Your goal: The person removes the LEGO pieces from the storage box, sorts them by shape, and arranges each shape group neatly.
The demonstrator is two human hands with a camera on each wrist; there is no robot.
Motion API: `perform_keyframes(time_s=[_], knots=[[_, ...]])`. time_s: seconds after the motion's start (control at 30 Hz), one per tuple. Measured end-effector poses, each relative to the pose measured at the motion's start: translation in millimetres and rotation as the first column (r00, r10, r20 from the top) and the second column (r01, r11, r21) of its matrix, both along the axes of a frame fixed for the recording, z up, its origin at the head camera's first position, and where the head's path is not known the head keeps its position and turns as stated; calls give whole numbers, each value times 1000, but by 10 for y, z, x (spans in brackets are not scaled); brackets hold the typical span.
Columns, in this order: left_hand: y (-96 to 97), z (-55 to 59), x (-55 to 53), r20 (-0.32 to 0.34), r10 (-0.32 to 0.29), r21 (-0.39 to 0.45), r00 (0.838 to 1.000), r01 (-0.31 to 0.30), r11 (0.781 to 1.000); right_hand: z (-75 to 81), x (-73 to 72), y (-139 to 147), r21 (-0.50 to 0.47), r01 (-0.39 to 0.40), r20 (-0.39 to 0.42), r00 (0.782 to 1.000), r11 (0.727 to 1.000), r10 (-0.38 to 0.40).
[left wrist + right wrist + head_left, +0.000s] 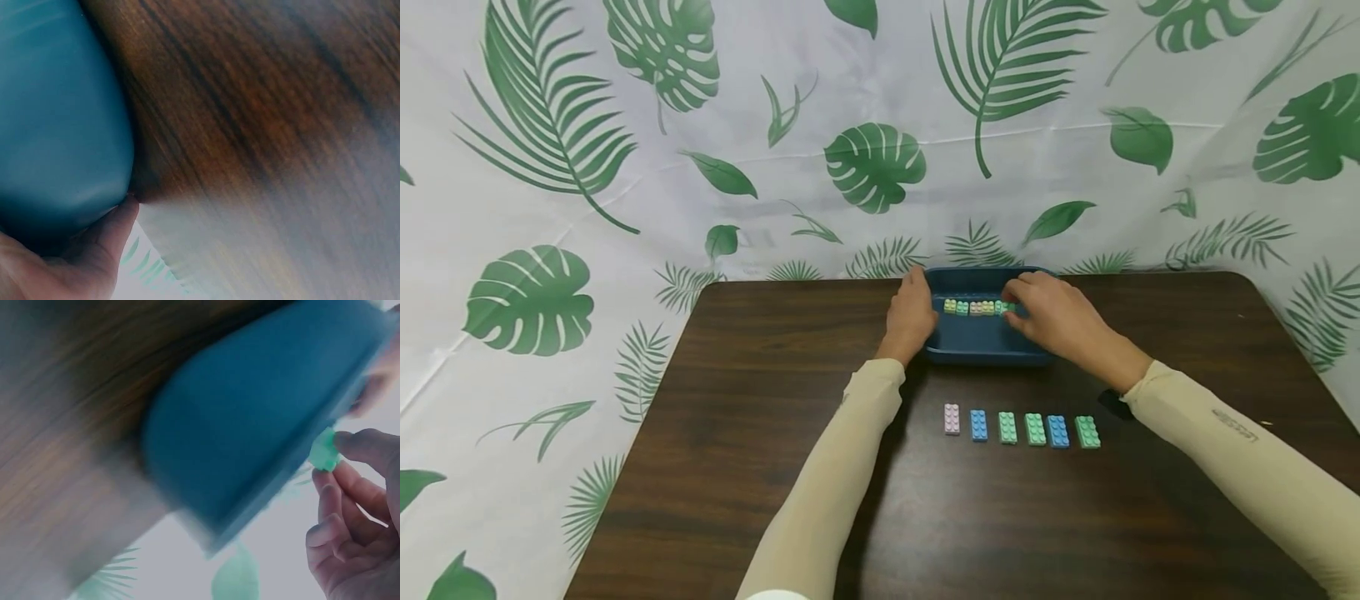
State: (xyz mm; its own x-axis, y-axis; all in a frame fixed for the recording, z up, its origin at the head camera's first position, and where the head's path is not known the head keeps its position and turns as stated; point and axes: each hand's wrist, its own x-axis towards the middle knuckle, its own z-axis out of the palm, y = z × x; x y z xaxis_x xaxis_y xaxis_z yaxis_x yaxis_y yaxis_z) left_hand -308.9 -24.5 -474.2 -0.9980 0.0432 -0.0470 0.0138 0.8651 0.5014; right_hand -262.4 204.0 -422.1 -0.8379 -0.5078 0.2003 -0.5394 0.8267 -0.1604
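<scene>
A dark blue tray (977,337) stands at the back of the table, a row of small pastel toy bricks (982,307) inside it. My left hand (913,312) holds the tray's left end; in the left wrist view a digit (115,234) lies along its outer wall. Over the tray's right part is my right hand (1056,304). Between thumb and fingertips it pinches a green toy brick (324,450), seen close to the tray rim in the right wrist view. In the head view the fingers hide most of that brick.
Nearer than the tray, larger bricks stand in a spaced row on the dark wood table (760,433): a pink brick (952,419) at the left, then blue bricks (979,425) and green bricks (1087,432). A leaf-patterned cloth (790,167) hangs right behind the table.
</scene>
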Motion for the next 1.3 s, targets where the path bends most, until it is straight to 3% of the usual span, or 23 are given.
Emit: perform_keyframes(time_s=[0.13, 0.3, 0.47, 0.63, 0.8, 1.0, 1.3], knots=[[-43, -14, -8, -3, 11, -2, 1000, -11, 1000, 103, 248, -193, -29, -84, -67, 994, 996, 82], [-65, -24, -29, 12, 9, -8, 1000, -9, 1000, 90, 571, -424, -31, -182, -120, 977, 983, 177], [-41, -20, -66, 34, 3, -27, 999, -2, 1000, -14, 872, -601, -23, -260, -85, 963, 965, 257], [-12, 23, -69, 35, 4, -19, 999, -4, 1000, -167, 1105, -677, -47, -363, -39, 932, 931, 361], [-6, 51, -79, 36, 5, -14, 999, -4, 1000, -288, 1218, -695, -40, -420, -8, 908, 907, 420], [-8, 33, -72, 42, 0, -3, 999, 0, 1000, -398, 1277, -699, -33, -429, 61, 901, 903, 430], [-1, 24, -30, 38, -1, 9, 999, 1, 1000, -468, 1313, -706, -29, -435, 87, 896, 900, 436]])
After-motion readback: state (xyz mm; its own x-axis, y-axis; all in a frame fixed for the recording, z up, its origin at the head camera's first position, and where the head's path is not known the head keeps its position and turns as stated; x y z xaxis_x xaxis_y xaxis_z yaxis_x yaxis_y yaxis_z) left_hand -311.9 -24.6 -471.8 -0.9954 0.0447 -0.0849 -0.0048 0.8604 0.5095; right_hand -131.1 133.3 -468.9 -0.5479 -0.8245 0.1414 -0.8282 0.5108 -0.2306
